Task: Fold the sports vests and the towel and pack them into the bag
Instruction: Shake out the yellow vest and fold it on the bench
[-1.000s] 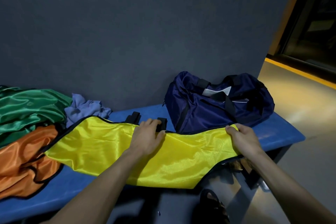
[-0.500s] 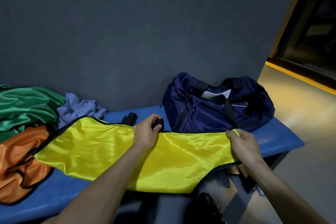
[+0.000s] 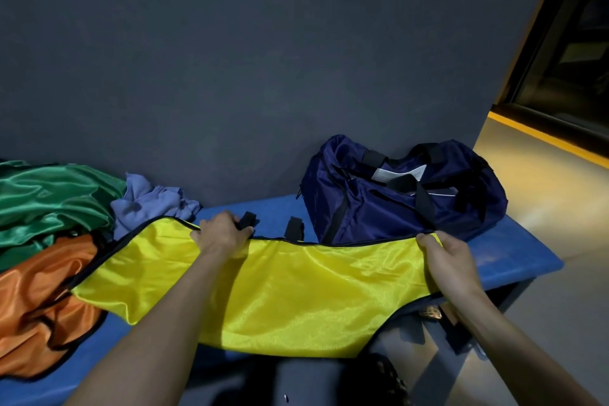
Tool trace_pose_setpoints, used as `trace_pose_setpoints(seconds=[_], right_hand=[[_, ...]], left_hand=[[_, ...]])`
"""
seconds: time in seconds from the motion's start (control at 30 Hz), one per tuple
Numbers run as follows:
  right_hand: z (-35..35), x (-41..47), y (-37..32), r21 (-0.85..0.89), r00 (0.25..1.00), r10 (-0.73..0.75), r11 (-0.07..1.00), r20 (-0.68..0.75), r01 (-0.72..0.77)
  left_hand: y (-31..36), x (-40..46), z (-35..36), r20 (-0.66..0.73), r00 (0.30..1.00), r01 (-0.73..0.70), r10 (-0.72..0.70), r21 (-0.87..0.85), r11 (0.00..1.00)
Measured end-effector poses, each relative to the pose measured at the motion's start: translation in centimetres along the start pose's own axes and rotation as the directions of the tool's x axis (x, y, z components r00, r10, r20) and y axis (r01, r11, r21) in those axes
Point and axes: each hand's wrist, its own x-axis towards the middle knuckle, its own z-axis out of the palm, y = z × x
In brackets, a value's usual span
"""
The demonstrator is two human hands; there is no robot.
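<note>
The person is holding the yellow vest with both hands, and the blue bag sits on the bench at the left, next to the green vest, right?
Not quite. Both hands, left hand and right hand, do hold the yellow vest, but the head view shows the blue bag on the bench at the right. The green vest lies at the far left, apart from the bag.

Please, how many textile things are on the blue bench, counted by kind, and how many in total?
Sports vests: 3, namely yellow vest, orange vest, green vest
Towel: 1, the lilac towel, crumpled
Bag: 1, the navy bag
Total: 5
</note>
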Motion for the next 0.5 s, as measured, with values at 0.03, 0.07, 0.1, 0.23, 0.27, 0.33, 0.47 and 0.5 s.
trace_pose_setpoints(seconds=[0.03,0.07,0.1,0.23,0.27,0.33,0.47,0.5], right_hand=[[0.0,0.1,0.0,0.002,1.0,0.003,1.0,-0.007,-0.003],[0.0,0.2,0.0,0.002,1.0,0.004,1.0,-0.014,-0.004],[0.0,0.3,0.0,0.0,1.0,0.007,1.0,-0.019,-0.007],[0.1,0.5,-0.1,0.005,0.999,0.021,1.0,-0.032,-0.02],[0.1,0.5,-0.1,0.003,0.999,0.023,1.0,-0.031,-0.023],[0.2,0.6,-0.1,-0.004,0.999,0.017,1.0,-0.033,-0.017],[0.3,0.8,0.0,-0.026,0.999,0.014,1.0,-0.031,-0.015],[0.3,0.8,0.1,-0.03,1.0,0.015,0.999,-0.027,-0.016]], left_hand=[[0.0,0.2,-0.1,0.005,1.0,0.012,-0.012,-0.043,0.999],[-0.1,0.5,-0.3,0.0,1.0,0.012,-0.012,-0.092,0.996],[-0.3,0.9,-0.5,-0.017,1.0,0.002,-0.004,-0.141,0.99],[-1.1,1.9,-1.2,-0.082,0.996,-0.041,0.026,-0.181,0.983],[-1.1,1.9,-1.1,-0.074,0.997,-0.044,0.034,-0.14,0.989],[-1.2,1.8,-0.7,-0.042,0.998,-0.051,0.049,-0.06,0.997],[-1.4,2.0,-0.3,-0.014,0.997,-0.073,0.073,0.014,0.997],[-1.4,2.1,-0.3,-0.017,0.996,-0.088,0.088,0.017,0.996]])
